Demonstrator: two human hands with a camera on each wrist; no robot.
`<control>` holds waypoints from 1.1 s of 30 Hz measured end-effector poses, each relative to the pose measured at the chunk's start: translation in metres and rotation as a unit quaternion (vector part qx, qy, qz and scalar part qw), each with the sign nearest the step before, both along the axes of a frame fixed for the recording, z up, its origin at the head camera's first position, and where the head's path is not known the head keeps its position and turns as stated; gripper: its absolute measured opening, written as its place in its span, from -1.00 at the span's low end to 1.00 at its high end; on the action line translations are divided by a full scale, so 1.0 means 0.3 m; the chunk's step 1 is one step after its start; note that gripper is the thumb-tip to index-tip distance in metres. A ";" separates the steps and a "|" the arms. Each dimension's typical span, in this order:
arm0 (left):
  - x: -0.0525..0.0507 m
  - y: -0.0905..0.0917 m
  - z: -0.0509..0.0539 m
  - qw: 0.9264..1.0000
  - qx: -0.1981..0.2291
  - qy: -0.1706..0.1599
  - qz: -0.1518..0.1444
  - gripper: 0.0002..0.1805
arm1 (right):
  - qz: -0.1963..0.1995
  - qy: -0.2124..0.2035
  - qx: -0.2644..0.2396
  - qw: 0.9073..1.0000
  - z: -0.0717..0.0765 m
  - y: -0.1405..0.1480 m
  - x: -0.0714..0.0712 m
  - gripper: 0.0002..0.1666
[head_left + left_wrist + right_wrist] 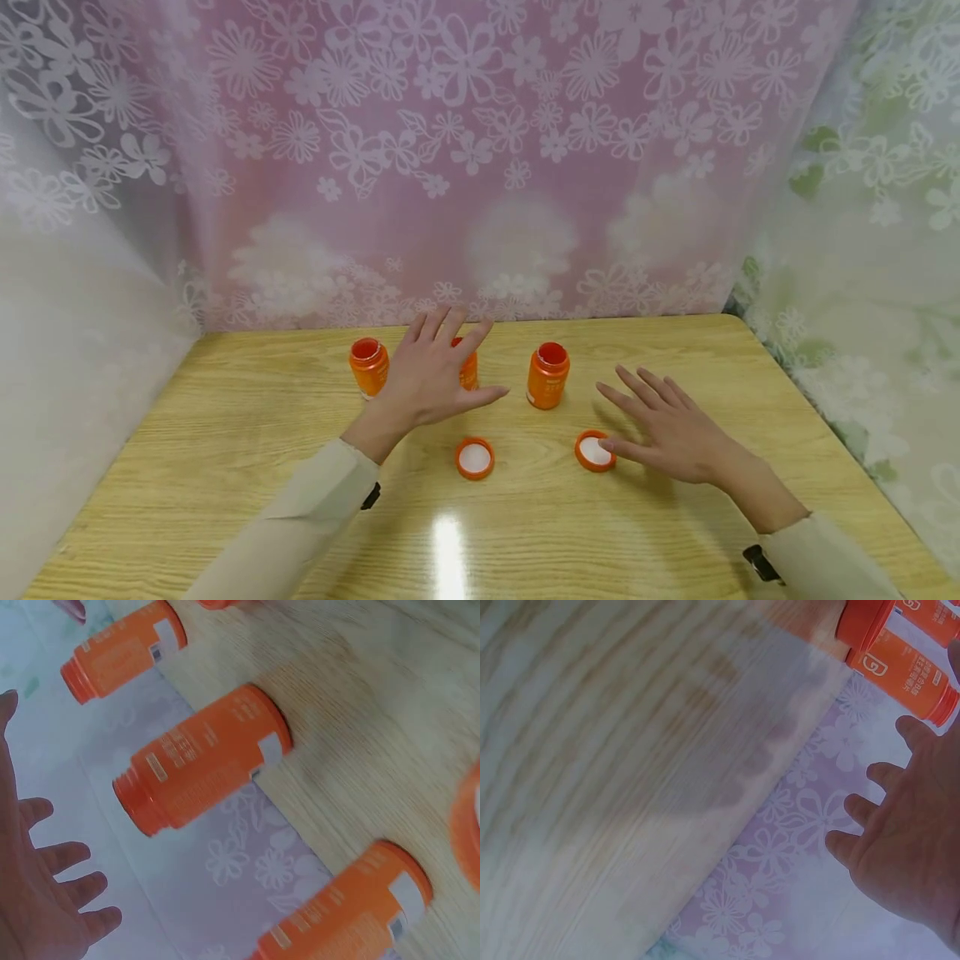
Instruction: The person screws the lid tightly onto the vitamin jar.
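Note:
Three uncapped orange bottles stand in a row: a left bottle (370, 375), a middle bottle (470, 375) and a right bottle (547, 385). My left hand (435, 367) is spread above the table and hides much of the middle bottle in the head view. It holds nothing; the left wrist view shows its fingers apart from the bottles. A round orange lid (474, 458) with a white inside lies in front of the row. My right hand (678, 433), fingers spread and holding nothing, hovers beside a second lid (596, 451); its thumb overlaps that lid's edge, and contact cannot be told.
A wood-grain table (247, 467) carries everything. Behind it hangs a pink floral cloth (510, 183); pale floral cloths close off the left and right sides. In the left wrist view, part of a blurred orange lid (466, 825) shows at the right edge.

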State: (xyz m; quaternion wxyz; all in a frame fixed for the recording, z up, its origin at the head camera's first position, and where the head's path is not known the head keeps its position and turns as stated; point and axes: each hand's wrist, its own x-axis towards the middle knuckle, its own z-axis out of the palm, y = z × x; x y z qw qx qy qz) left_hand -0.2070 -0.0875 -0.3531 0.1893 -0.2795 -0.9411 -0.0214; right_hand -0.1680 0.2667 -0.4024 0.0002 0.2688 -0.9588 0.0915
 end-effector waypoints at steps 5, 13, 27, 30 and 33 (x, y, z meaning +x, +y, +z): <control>-0.018 0.052 0.005 1.000 0.013 -0.009 -0.018 -0.03 | 0.003 0.001 0.003 1.000 -0.010 -0.008 0.002 -0.09; -0.026 0.120 0.008 0.999 0.017 -0.021 -0.033 -0.05 | 0.008 0.003 0.006 1.000 -0.018 -0.022 0.006 -0.11; -0.002 0.233 -0.046 0.986 0.101 -0.125 -0.046 0.05 | 0.012 -0.002 0.008 1.000 -0.030 -0.033 0.031 -0.08; 0.002 0.251 -0.066 0.978 0.136 -0.155 -0.034 0.06 | 0.015 -0.001 0.010 1.000 -0.030 -0.040 0.035 -0.08; 0.000 0.264 -0.086 0.971 0.164 -0.175 -0.021 0.06 | 0.021 0.000 0.011 1.000 -0.036 -0.048 0.037 -0.07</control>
